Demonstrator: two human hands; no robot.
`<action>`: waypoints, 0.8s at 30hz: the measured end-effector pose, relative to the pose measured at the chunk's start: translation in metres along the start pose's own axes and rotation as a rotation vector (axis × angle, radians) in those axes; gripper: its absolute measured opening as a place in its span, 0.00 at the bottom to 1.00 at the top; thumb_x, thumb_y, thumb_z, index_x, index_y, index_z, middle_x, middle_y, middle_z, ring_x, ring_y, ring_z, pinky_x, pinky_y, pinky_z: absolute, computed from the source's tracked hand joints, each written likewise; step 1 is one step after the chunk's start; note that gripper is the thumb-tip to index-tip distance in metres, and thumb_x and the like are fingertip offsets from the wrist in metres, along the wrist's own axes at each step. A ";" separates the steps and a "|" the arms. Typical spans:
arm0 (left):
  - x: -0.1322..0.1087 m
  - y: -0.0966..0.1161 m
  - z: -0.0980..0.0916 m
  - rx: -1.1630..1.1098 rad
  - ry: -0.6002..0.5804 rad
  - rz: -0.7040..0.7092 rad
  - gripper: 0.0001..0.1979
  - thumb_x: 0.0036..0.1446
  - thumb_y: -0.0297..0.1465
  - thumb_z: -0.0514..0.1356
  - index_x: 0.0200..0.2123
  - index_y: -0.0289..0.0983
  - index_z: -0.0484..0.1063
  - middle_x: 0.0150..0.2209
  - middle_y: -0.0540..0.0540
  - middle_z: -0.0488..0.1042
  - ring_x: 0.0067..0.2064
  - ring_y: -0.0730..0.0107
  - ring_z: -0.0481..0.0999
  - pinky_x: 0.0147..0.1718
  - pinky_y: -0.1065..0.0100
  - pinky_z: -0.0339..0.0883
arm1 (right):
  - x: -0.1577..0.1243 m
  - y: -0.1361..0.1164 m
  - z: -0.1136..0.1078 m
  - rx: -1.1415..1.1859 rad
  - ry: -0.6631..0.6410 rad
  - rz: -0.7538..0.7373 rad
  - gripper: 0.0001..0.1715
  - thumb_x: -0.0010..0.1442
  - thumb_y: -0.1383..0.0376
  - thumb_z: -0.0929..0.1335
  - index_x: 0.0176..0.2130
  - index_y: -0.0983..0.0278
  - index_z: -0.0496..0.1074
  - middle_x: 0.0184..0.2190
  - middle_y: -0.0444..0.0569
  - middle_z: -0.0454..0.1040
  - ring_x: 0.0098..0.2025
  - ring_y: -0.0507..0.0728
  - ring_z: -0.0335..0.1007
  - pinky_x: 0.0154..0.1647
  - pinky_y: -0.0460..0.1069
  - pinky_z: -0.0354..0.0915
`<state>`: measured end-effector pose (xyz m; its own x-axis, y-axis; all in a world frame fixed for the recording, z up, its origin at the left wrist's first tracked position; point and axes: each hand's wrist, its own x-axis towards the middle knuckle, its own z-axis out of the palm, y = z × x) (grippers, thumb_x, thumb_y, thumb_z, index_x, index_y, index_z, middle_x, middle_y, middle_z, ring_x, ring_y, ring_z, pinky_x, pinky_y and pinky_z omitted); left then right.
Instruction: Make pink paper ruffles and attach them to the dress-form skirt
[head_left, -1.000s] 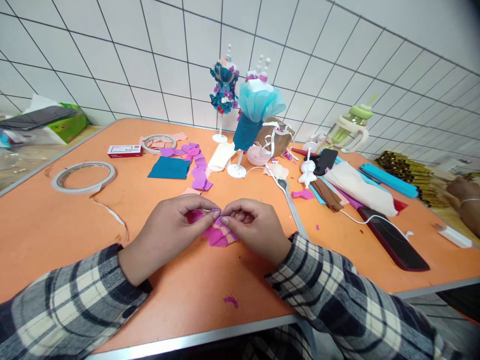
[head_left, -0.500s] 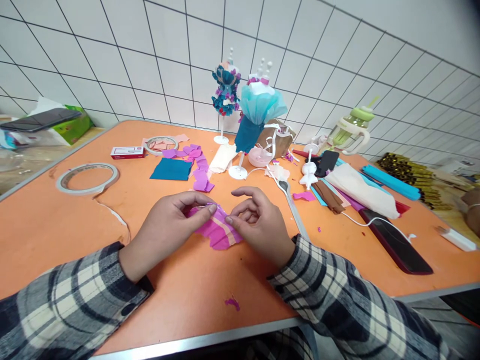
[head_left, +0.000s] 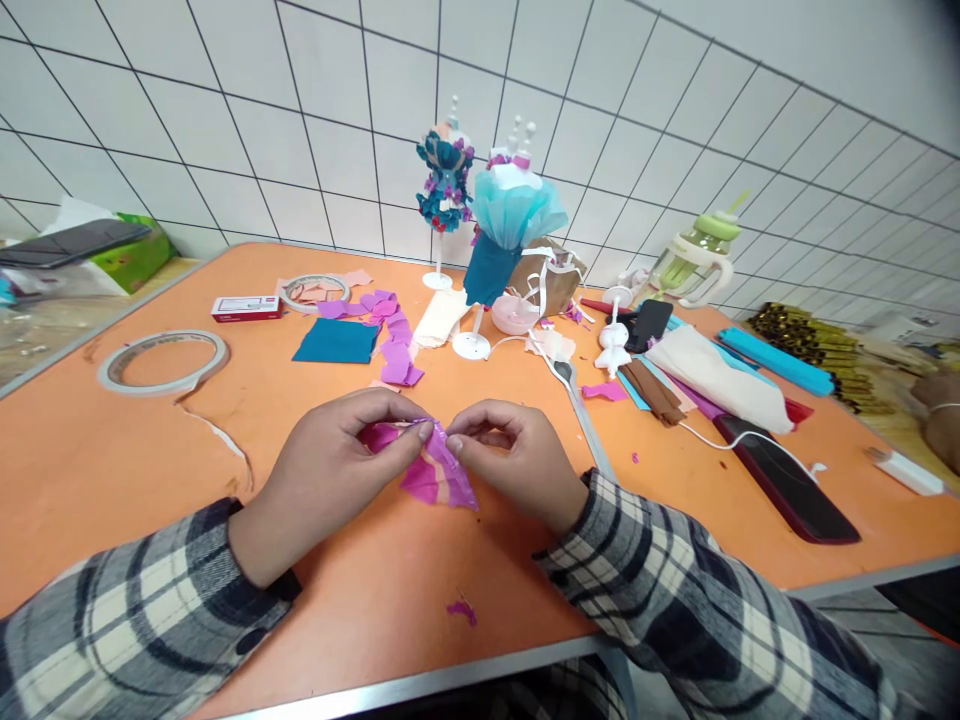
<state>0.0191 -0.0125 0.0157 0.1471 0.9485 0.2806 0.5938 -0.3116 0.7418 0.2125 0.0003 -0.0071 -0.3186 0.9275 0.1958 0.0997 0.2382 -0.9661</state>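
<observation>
A piece of magenta and pale pink crepe paper (head_left: 439, 476) lies just above the orange table (head_left: 112, 450) in front of me. My left hand (head_left: 341, 462) pinches its upper edge between thumb and fingers. My right hand (head_left: 510, 458) pinches the same edge right beside it, fingers curled. Both thumbs nearly touch at the paper's top. Plaid sleeves cover both forearms.
Behind the hands lie purple paper scraps (head_left: 394, 335), a teal sheet (head_left: 337, 342), two tape rolls (head_left: 161, 360), a red box (head_left: 238, 308), two small dress forms (head_left: 495, 220), a spoon (head_left: 577, 395), a dark phone (head_left: 787, 475) and a green bottle (head_left: 694, 262). Another person's hand (head_left: 941, 410) is at right.
My right hand has closed again on the paper's top edge after opening half a second ago. The paper is gathered more tightly between both hands.
</observation>
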 end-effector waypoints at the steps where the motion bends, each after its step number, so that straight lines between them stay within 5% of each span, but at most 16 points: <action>1: 0.000 0.000 0.000 -0.001 0.003 -0.006 0.10 0.57 0.39 0.62 0.32 0.42 0.80 0.31 0.50 0.83 0.30 0.66 0.78 0.33 0.68 0.70 | 0.000 0.000 0.000 0.004 -0.007 0.006 0.08 0.56 0.61 0.74 0.34 0.64 0.77 0.31 0.47 0.81 0.32 0.53 0.78 0.36 0.47 0.75; 6: 0.000 -0.002 0.001 0.010 -0.006 -0.007 0.10 0.57 0.39 0.61 0.32 0.42 0.80 0.32 0.50 0.83 0.31 0.66 0.78 0.34 0.68 0.70 | -0.001 0.001 0.001 0.026 -0.035 0.089 0.17 0.55 0.53 0.76 0.35 0.65 0.78 0.27 0.47 0.79 0.26 0.52 0.75 0.26 0.46 0.73; 12: 0.000 -0.003 0.000 0.019 0.007 0.007 0.09 0.56 0.38 0.61 0.31 0.42 0.80 0.31 0.50 0.83 0.32 0.65 0.79 0.33 0.67 0.69 | 0.002 0.005 0.001 0.042 -0.048 -0.049 0.12 0.57 0.56 0.75 0.35 0.63 0.80 0.32 0.47 0.83 0.33 0.53 0.79 0.34 0.47 0.75; 17: -0.001 -0.002 0.001 0.060 0.014 0.073 0.08 0.57 0.37 0.61 0.31 0.43 0.80 0.32 0.50 0.83 0.32 0.66 0.78 0.35 0.67 0.69 | 0.001 0.010 0.002 0.033 0.029 -0.036 0.15 0.54 0.57 0.78 0.39 0.62 0.77 0.30 0.45 0.81 0.31 0.53 0.79 0.32 0.46 0.75; 24: -0.003 -0.002 0.001 0.046 0.013 0.102 0.08 0.57 0.37 0.61 0.31 0.42 0.79 0.31 0.51 0.82 0.32 0.66 0.78 0.34 0.67 0.69 | -0.002 0.004 0.001 -0.211 0.036 -0.371 0.05 0.62 0.64 0.73 0.40 0.58 0.82 0.36 0.46 0.83 0.36 0.53 0.78 0.40 0.48 0.73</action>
<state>0.0178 -0.0143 0.0128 0.1987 0.9112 0.3608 0.6117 -0.4029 0.6808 0.2128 -0.0012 -0.0118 -0.3362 0.7765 0.5329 0.1764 0.6077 -0.7743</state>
